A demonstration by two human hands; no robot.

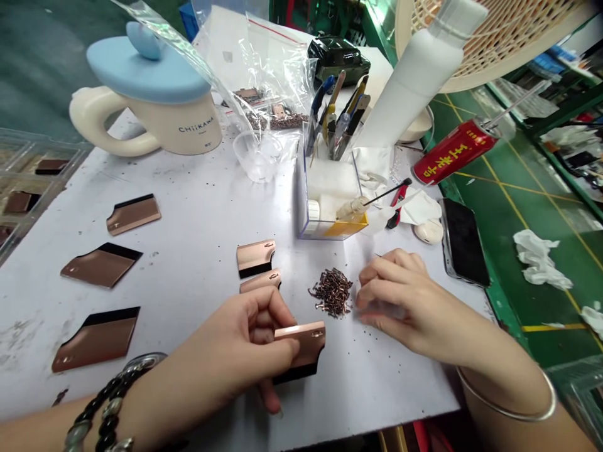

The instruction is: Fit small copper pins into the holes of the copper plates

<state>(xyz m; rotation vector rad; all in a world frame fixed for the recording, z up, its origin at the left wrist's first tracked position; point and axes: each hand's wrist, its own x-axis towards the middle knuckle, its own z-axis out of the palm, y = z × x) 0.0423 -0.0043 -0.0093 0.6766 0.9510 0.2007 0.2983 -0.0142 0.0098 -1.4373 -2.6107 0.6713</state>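
Observation:
My left hand [245,348] is closed around a copper-coloured plate with a black edge [304,348], held just above the white table [198,251] near its front edge. My right hand [400,301] rests on the table right of a small heap of tiny copper pins [332,292], fingers bunched in a pinch; whatever is between them is too blurred to name. Two more copper plates [257,257] [261,280] lie just behind my left hand.
Three similar plates [133,214] [100,264] [97,338] lie at the left. Behind stand a cream mug with a blue lid [155,107], plastic bags [264,69], a clear pen box [330,188], a white bottle [414,75], a red can [455,150] and a black phone [464,242].

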